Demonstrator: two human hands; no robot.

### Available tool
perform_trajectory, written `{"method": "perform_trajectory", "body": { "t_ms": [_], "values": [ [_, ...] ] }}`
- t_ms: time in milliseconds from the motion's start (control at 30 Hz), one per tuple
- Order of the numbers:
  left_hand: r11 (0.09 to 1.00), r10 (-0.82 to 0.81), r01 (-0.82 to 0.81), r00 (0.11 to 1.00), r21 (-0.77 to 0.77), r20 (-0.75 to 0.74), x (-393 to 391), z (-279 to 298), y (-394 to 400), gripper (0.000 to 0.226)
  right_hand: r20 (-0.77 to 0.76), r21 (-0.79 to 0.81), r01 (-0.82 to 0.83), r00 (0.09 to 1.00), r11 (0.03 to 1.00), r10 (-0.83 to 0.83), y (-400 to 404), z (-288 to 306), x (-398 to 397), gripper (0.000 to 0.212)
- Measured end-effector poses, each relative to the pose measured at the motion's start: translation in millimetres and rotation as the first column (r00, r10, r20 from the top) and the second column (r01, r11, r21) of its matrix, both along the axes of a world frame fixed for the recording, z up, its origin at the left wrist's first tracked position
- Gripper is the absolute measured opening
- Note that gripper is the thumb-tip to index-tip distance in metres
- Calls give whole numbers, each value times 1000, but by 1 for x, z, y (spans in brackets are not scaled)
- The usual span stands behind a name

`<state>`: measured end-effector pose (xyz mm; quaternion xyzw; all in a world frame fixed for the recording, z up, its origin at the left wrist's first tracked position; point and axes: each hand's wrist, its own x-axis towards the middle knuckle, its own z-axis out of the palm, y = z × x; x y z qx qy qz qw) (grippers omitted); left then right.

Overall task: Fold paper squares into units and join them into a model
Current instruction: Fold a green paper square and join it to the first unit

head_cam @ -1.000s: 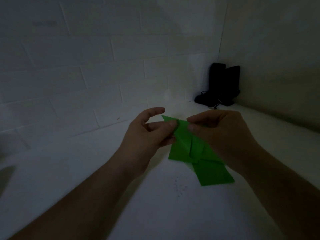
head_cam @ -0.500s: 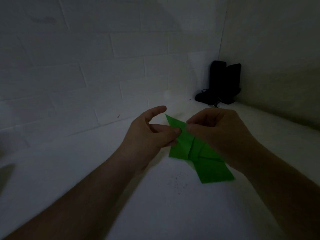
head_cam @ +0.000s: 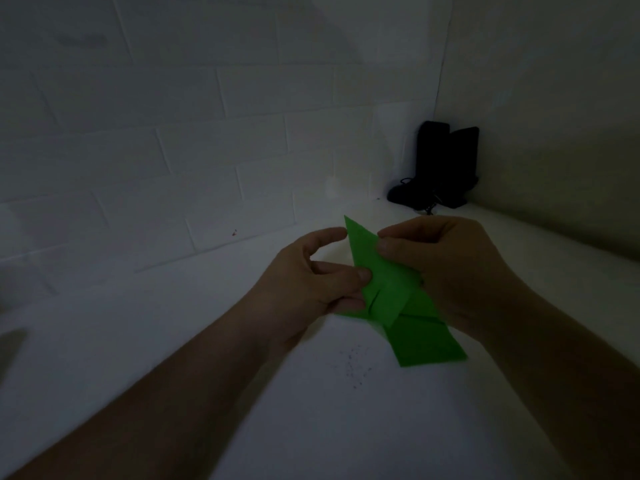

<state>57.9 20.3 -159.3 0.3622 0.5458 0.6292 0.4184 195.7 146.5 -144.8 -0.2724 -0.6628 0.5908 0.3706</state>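
Green paper units, already folded, are pinched by fingers of left hand and right hand, joining seemingly unfinished.

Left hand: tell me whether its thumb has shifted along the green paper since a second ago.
Yes. The left hand thumb slid down the green paper, away from the black objects.

My two forearms come into view from the bottom corners, both bare as far as the picture shows them, with no sleeve, cuff or glove on either. My left hand and my right hand are bare too. My fingernails are short and plain where they show. The dim light hides finer detail.
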Motion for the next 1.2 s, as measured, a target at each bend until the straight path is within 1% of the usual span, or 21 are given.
{"method": "perform_trajectory", "body": {
  "t_ms": [67,133,200,267,400,567,667,733,800,867,967,1033,1100,1200],
  "values": [
    [1000,-4,4,1000,0,11,-1,1,0,59,-12,9,2,1000,1000,-2,-1,0,0,10],
    [999,-44,43,997,7,61,1,1,-1,49,-19,20,1,1000,1000,-1,-3,-1,0,10],
    [998,-69,69,994,3,89,2,0,-1,44,-29,14,9,1000,1000,-9,-3,-1,0,10],
    [997,-71,71,995,-1,74,2,-2,-1,44,-32,7,13,999,1000,-12,-2,-1,0,10],
    [996,-91,90,996,25,17,0,-4,0,58,-28,10,20,999,1000,-20,-1,2,1,10],
    [990,-140,141,990,30,-21,-1,-3,-1,67,-24,-2,27,999,1000,-27,-1,2,1,8],
    [989,-141,142,989,29,-46,-3,-4,-2,70,-41,-1,13,999,1000,-13,-2,2,2,10],
    [990,-134,136,990,32,-50,-3,-3,-2,67,-29,37,5,1000,999,-3,-4,2,2,13],
    [991,-128,129,991,37,-35,-2,-3,-3,56,0,93,11,1000,996,-11,-6,2,2,13],
    [992,-116,117,993,44,-22,-2,-4,-3,46,0,112,11,1000,994,-11,-8,3,3,15],
    [992,-121,125,989,33,-89,-5,-5,-2,44,6,140,9,1000,990,-10,-10,3,3,17],
    [990,-134,139,985,35,-112,-6,-5,-2,44,19,153,17,1000,988,-20,-11,3,3,15],
    [992,-104,111,990,67,-95,-5,-3,-2,38,42,185,14,999,983,-22,-11,4,4,13],
    [991,46,-34,995,129,-88,-6,1,-3,34,75,240,-4,997,971,-15,-14,5,4,12]
  ]
}}
